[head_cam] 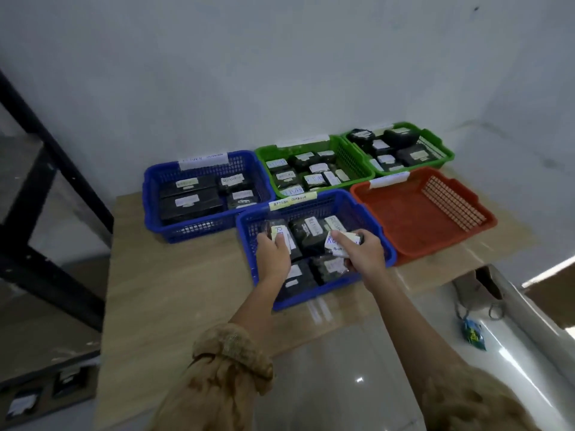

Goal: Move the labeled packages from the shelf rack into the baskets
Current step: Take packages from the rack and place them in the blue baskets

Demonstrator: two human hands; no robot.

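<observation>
Two black-wrapped packages are held low inside the near blue basket [311, 301]. The first package [278, 233] is gripped by the left hand [273, 259], and the second package [340, 242] is pinched under the thumb of the right hand [364, 253]. Both are judged light, with slick, yielding wrap. Hold is best taken across the body, not by the paper label.

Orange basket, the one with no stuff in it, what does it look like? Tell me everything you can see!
The orange basket is a rectangular plastic tub with slotted lattice sides and wide flared rims. A white paper label sits on its back rim. It rests flat on the wooden tabletop at the front right, beside the near blue basket and in front of a green basket. Nothing lies inside. Neither the left hand nor the right hand touches it.
</observation>
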